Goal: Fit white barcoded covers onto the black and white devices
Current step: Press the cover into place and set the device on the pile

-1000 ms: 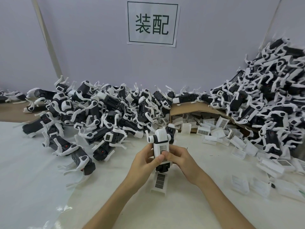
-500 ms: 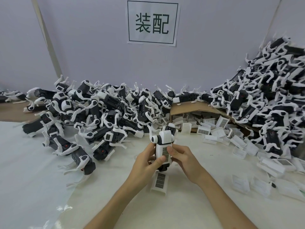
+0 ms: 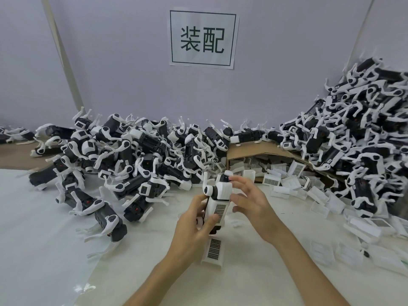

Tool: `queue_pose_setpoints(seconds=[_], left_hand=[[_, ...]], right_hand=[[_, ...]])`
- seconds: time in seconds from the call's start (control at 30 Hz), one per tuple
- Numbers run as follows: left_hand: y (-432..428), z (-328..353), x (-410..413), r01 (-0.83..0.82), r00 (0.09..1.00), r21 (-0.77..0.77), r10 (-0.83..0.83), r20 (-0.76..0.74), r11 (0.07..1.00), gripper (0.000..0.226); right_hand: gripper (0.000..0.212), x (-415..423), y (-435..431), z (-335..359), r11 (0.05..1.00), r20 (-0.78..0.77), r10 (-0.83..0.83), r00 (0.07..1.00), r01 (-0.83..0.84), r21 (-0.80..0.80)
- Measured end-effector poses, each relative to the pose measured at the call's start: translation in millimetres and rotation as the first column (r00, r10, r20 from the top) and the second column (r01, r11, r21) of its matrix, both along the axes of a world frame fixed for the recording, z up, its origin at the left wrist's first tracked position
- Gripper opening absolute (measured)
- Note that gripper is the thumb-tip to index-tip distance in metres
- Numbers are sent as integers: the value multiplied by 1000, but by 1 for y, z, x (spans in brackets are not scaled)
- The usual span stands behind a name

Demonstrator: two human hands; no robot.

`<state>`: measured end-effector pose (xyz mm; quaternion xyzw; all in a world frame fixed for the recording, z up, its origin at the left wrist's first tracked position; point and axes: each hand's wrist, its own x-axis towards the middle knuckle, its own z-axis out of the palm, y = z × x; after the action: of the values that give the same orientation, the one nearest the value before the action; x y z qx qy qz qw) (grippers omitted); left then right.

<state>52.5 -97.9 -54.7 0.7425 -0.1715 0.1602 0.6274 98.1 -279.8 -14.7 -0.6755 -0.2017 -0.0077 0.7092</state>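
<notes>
Currently left hand [image 3: 194,226] grips the device [image 3: 217,192] upright, thumb pressing the barcoded cover [image 3: 218,212] onto its body, presumably to seat it. Right hand [image 3: 251,204] loose, fingers [image 3: 240,181] spread at the device's top, likely steadying.

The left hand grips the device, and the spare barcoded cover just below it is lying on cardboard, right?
Not quite. The left hand grips the device, but the head view shows the spare barcoded cover lying on the white table surface instead.

device piles [image 3: 136,164] crowd left and right; near table [image 3: 254,281] open.
</notes>
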Motion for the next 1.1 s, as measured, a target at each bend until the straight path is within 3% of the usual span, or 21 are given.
queue_pose_setpoints(seconds=[0.27, 0.33, 0.47, 0.6, 0.67, 0.77, 0.83, 0.9, 1.0, 1.1], left_hand=[[1, 3, 0, -3, 995, 13, 1, 103, 1000, 46], [1, 2, 1, -19, 995, -6, 20, 97, 1000, 43], [3, 0, 3, -73, 992, 0, 73, 103, 997, 44], [3, -6, 6, -75, 993, 31, 72, 94, 997, 43], [2, -7, 7, -55, 994, 62, 48, 102, 997, 46], [-1, -6, 11, -61, 986, 114, 42, 160, 992, 45], [-3, -7, 11, -152, 962, 134, 115, 249, 979, 42], [-2, -8, 11, -262, 921, 134, 206, 330, 956, 44], [1, -6, 9, -337, 895, 65, 298, 331, 939, 37], [3, -3, 11, -340, 906, -33, 337, 257, 940, 42]], right_hand=[[38, -6, -8, 38, 871, 240, 57, 969, 70, -486], [40, -10, -5, 35, 883, 268, 52, 962, 82, -462], [34, -18, 9, 13, 975, 282, -26, 959, 87, -204], [31, -21, 20, -7, 994, 236, -108, 966, 109, 5], [29, -20, 17, -3, 995, 225, -88, 970, 95, -20], [34, -14, -2, 16, 981, 190, -7, 982, 43, -188], [36, -11, -15, 30, 959, 233, 15, 972, 52, -277], [32, -9, -25, 48, 967, 254, -5, 967, 70, -244], [37, -3, -48, 75, 982, 81, -14, 997, 29, -187], [31, 3, -70, 94, 909, -79, 149, 986, -168, -382]])
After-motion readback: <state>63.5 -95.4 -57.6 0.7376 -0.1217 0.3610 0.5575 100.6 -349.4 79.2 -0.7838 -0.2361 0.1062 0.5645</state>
